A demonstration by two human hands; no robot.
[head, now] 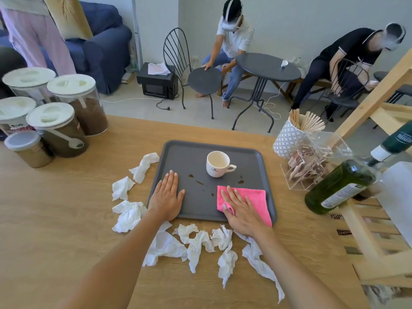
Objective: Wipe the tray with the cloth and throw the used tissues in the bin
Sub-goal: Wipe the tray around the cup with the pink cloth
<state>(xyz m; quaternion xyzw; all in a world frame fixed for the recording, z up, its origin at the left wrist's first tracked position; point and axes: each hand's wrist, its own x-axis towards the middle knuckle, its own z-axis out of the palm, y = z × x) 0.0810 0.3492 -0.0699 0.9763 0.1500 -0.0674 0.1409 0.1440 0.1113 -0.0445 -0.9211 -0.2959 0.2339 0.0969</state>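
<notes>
Now one tray (245, 152), one cup (218, 164); left hand (166, 197) flat, right hand (239, 209) pressing one cloth (256, 199); roughly nine tissues (128, 215).

two bare forearms, no sleeves in view; left grip (166, 195) and right grip (239, 211) ungloved, ringless.

white cup (218, 163) standing mid-tray (265, 175), crumpled tissues (196, 244) crowding its left and near edges, far edge open
</notes>
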